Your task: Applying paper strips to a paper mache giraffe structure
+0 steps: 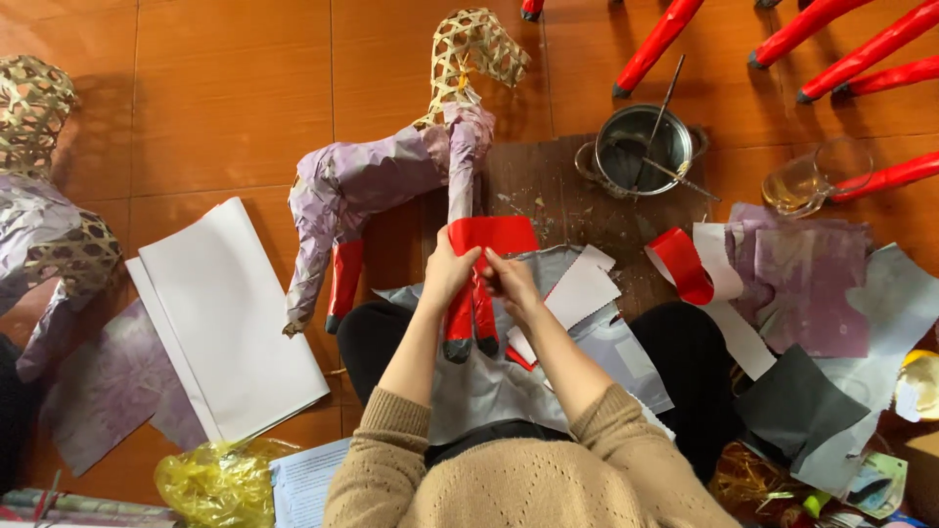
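A woven bamboo horse figure (391, 166) lies on the floor in front of me, its body covered in lilac paper and its head bare lattice. Its two front legs (470, 323) are wrapped in red paper with dark hooves. A loose red paper piece (494, 235) is folded around the top of those legs. My left hand (448, 274) grips the red paper at the left side of the legs. My right hand (511, 282) pinches it from the right. Both hands touch each other over the legs.
A stack of white sheets (230, 313) lies at left, another woven figure (44, 196) beyond it. A metal pot (641, 152) with sticks and a glass cup (807, 181) stand at the back. Red, lilac and grey paper scraps (782, 284) lie right; red legs (861, 49) stick in from the top.
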